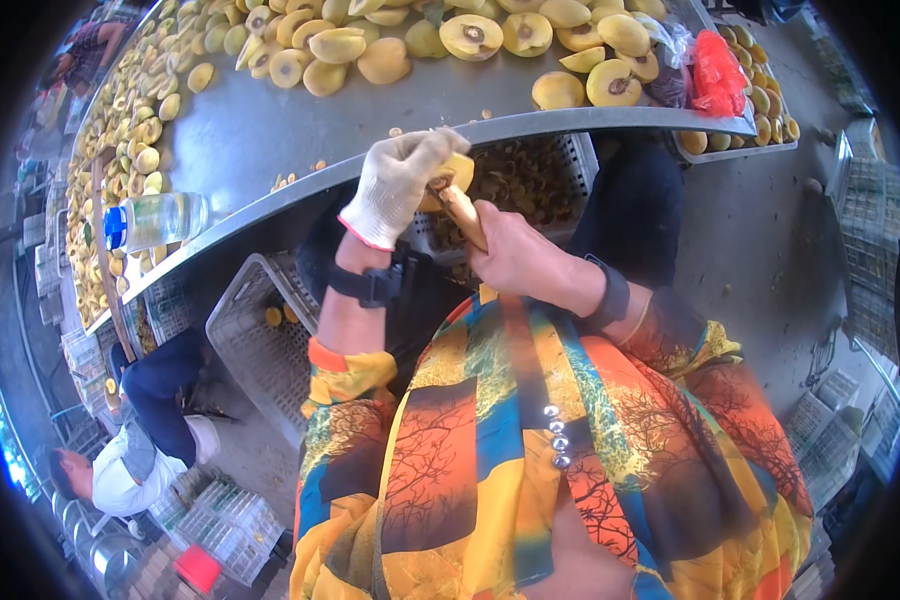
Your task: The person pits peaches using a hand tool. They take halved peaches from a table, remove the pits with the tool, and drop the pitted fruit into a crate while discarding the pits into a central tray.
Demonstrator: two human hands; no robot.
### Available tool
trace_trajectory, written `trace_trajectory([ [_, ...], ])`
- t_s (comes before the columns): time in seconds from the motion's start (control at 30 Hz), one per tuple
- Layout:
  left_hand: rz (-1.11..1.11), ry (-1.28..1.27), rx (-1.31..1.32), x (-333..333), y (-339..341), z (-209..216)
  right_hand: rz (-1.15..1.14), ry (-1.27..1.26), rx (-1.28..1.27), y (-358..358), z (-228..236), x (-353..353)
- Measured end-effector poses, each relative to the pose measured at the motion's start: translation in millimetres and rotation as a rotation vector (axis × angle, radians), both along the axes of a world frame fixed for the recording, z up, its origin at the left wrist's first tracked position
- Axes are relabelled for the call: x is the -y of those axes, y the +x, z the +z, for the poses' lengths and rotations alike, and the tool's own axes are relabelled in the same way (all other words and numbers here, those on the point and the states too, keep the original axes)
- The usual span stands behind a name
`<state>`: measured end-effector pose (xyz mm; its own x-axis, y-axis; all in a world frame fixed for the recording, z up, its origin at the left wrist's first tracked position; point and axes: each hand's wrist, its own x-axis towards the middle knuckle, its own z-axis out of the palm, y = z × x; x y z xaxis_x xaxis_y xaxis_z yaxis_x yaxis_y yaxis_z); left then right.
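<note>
At left, a grey crate (242, 345) holds a few yellow pieces (274, 316); the middle crate (587, 160) holds many fruit scraps (525, 178); the right crate (745, 152) holds fruit (763, 102). The gloved left hand (398, 178) grips a yellow fruit (458, 168) beneath its fingertips; the right hand (520, 255) clasps a wooden handle (463, 215) angled toward it.

White red-hemmed glove (385, 190); black wristbands (610, 292); orange-yellow patchwork shirt (430, 450).

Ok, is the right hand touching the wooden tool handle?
Touching: the head view shows the right hand wrapped around the wooden tool handle.
</note>
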<state>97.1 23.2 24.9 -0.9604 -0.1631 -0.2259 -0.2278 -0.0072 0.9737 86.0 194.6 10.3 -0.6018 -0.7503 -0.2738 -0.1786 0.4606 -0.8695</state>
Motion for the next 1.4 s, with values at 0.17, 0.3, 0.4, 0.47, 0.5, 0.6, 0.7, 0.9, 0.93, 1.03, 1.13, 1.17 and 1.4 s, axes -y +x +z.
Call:
trace_trajectory([
  [0.17, 0.029, 0.125, 0.003, 4.6, 0.6, 3.0, -0.032, -0.106, 0.407, -11.0, 12.6, 4.1],
  [0.3, 0.299, 0.33, -0.125, -13.1, 8.9, -7.6, -0.122, -0.187, 0.793, -3.4, 23.7, 8.3],
  [0.4, 0.5, 0.536, 0.093, -20.8, 9.9, -16.7, -0.161, -0.203, 0.955, 3.7, 25.4, 8.4],
  [0.47, 0.512, 0.63, 0.14, -19.2, 9.5, -27.0, -0.232, -0.14, 1.094, 7.1, 25.8, 11.1],
  [0.5, 0.527, 0.643, 0.163, -21.0, 10.6, -31.1, -0.231, -0.135, 1.094, 7.1, 26.7, 11.2],
  [0.6, 0.505, 0.57, 0.111, -22.4, 9.4, -39.1, -0.22, -0.119, 1.205, 3.9, 31.5, 10.0],
  [0.7, 0.422, 0.622, 0.139, -21.9, 6.3, -39.5, -0.213, -0.16, 1.268, 4.7, 31.8, 7.7],
  [0.9, 0.325, 0.736, 0.184, -18.8, 4.9, -31.2, -0.27, -0.159, 1.211, 14.7, 35.2, 10.2],
  [0.93, 0.341, 0.684, 0.145, -20.4, 4.4, -29.5, -0.269, -0.151, 1.127, 15.3, 34.0, 10.7],
  [1.03, 0.415, 0.398, 0.091, -26.6, 3.0, -15.8, -0.248, -0.136, 0.999, 14.3, 26.8, 11.9],
  [1.13, 0.409, 0.317, 0.093, -23.8, 2.6, -14.3, -0.266, -0.106, 0.995, 15.4, 31.9, 13.2],
  [1.17, 0.368, 0.433, 0.14, -19.8, 2.5, -22.9, -0.303, -0.081, 1.037, 16.5, 34.2, 14.4],
  [1.4, 0.394, 0.372, 0.05, -25.5, 4.4, -31.1, -0.198, -0.145, 1.327, 0.4, 35.8, 4.6],
])
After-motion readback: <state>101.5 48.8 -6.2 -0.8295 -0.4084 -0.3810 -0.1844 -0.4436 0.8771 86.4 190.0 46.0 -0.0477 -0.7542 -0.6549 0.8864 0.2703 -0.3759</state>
